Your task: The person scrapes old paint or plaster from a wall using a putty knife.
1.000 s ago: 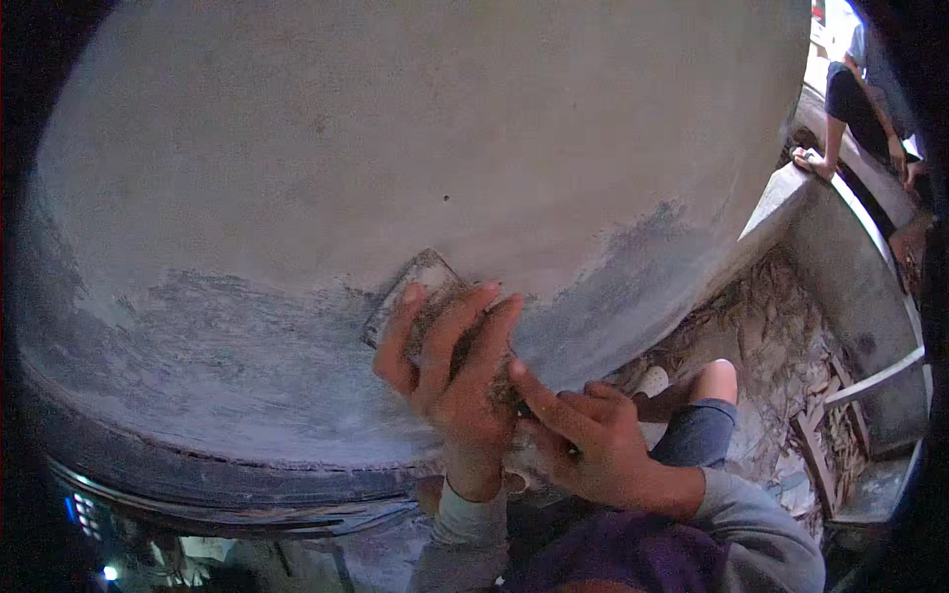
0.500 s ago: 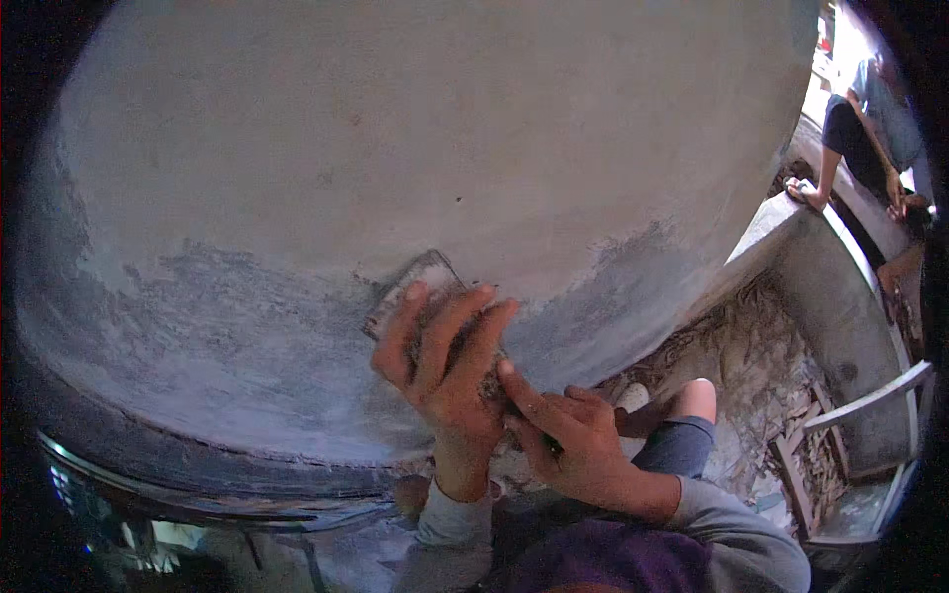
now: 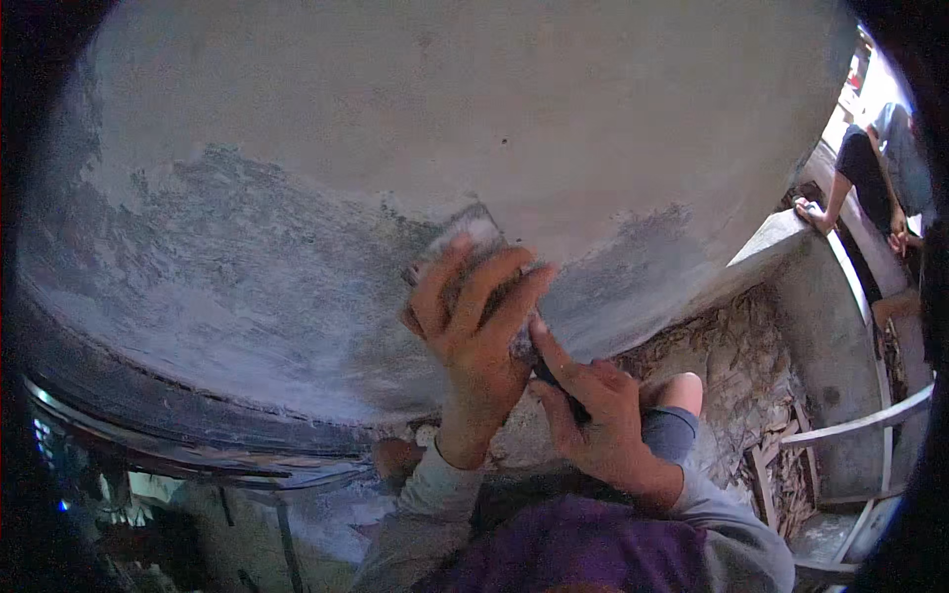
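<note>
A large curved pale surface (image 3: 326,79) fills most of the view, with a rough grey band (image 3: 267,257) along its lower part. Against that band lies a flat, grey-smeared scraper (image 3: 473,223), its broad end tilted up and to the left. My left hand (image 3: 479,306) presses on the blade, fingers bent and a little apart over it. Just below and to the right, my right hand (image 3: 598,415) is closed around the dark handle (image 3: 561,395), index finger stretched along it towards the blade. Most of the handle is hidden by my fingers.
At the right stand a grey concrete wall (image 3: 825,336) and a pale curved bar (image 3: 860,423). Dry leaves and scraps litter the ground (image 3: 736,366). Another person (image 3: 870,168) leans on a ledge at the upper right. A dark rim (image 3: 198,415) runs under the curved surface.
Both hands and the scraper have shifted up and to the right across the grey band. My view has also moved, so the curved surface sits higher in the picture.
</note>
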A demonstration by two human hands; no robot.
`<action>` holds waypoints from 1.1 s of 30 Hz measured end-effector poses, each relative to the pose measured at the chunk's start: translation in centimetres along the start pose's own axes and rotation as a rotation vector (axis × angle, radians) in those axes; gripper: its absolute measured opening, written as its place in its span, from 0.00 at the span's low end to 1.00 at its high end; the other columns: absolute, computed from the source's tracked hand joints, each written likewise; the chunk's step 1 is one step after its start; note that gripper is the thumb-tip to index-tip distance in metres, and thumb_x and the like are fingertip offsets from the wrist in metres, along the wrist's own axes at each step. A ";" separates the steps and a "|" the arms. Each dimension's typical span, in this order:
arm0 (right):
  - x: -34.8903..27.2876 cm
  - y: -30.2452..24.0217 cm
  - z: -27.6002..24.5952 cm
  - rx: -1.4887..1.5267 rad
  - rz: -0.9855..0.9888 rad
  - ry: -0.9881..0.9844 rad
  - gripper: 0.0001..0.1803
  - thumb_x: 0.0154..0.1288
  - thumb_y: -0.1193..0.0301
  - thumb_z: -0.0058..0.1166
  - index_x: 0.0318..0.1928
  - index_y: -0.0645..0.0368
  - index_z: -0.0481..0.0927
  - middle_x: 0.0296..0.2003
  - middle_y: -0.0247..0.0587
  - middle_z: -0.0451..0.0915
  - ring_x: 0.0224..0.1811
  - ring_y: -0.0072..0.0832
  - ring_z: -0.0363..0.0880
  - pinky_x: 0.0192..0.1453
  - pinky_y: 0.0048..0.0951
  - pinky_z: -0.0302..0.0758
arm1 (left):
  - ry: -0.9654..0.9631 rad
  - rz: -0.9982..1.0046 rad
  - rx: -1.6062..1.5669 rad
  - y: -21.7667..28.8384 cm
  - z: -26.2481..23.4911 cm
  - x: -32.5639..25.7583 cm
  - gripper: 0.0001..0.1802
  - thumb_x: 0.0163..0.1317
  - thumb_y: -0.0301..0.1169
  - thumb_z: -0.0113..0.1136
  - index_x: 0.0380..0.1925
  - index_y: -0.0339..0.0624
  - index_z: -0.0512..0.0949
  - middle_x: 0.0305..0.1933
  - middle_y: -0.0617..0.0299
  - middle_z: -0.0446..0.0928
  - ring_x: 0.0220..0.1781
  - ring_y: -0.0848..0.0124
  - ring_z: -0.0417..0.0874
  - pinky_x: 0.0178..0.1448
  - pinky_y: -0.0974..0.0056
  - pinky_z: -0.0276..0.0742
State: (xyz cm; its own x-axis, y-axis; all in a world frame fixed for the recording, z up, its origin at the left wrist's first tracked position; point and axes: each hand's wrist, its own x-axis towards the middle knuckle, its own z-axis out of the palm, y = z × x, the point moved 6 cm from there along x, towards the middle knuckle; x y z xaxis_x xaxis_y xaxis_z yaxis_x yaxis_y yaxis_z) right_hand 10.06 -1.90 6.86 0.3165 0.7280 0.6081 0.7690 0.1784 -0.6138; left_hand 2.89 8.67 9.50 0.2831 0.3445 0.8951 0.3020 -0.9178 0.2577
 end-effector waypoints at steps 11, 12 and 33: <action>0.7 0.1 0.3 0.063 -0.009 0.026 0.34 0.60 0.76 0.60 0.69 0.53 0.70 0.26 0.44 0.82 0.22 0.38 0.79 0.30 0.34 0.72 | 0.000 0.006 0.022 -0.1 -0.3 0.3 0.15 0.54 0.39 0.61 0.42 0.61 0.88 0.52 0.78 0.82 0.68 0.65 0.67 0.67 0.55 0.52; 0.2 0.1 0.2 0.064 -0.010 0.021 0.34 0.60 0.76 0.60 0.69 0.53 0.70 0.26 0.44 0.82 0.22 0.38 0.79 0.30 0.34 0.72 | -0.024 0.001 0.055 0.1 -0.7 0.5 0.14 0.53 0.39 0.62 0.40 0.60 0.89 0.52 0.76 0.82 0.67 0.63 0.68 0.68 0.54 0.54; 2.2 0.6 0.4 0.108 0.036 0.056 0.29 0.61 0.79 0.59 0.65 0.57 0.74 0.34 0.55 0.83 0.21 0.37 0.77 0.32 0.29 0.75 | 0.058 0.042 0.157 0.9 -1.1 3.6 0.16 0.53 0.39 0.61 0.42 0.63 0.88 0.52 0.82 0.80 0.68 0.68 0.66 0.67 0.54 0.50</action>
State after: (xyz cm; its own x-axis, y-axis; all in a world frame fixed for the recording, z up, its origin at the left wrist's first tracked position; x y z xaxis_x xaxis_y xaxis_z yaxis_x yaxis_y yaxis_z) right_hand 10.98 0.08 7.57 0.3761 0.6977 0.6098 0.6933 0.2247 -0.6847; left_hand 3.13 8.83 13.32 0.2467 0.2898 0.9247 0.4303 -0.8878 0.1634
